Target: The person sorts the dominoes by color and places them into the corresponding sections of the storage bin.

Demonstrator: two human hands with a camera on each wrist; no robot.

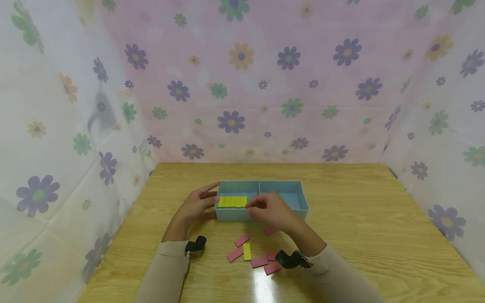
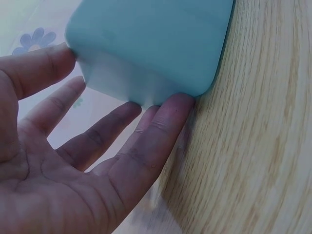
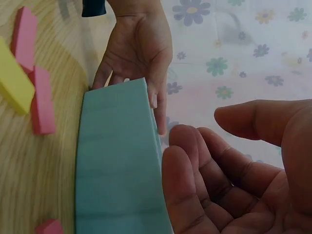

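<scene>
A light blue box (image 1: 235,215) with two compartments stands on the table. Several yellow blocks (image 1: 233,202) make a row along the front of its left compartment. My left hand (image 1: 194,206) braces the box's left end, thumb at the front corner. In the left wrist view its fairly straight, spread fingers touch the blue wall (image 2: 156,44). Over the front rim, by the row's right end, is my right hand (image 1: 273,210). The right wrist view shows its thumb apart from loosely bent fingers (image 3: 178,180), with nothing between them.
In front of the box lie several pink blocks (image 1: 259,262) and one yellow block (image 1: 247,251). Another pink block (image 1: 270,231) is partly hidden below my right hand. The box's right compartment (image 1: 286,198) lies beyond a divider. Flowered cloth (image 1: 265,84) surrounds the wooden table (image 1: 360,231).
</scene>
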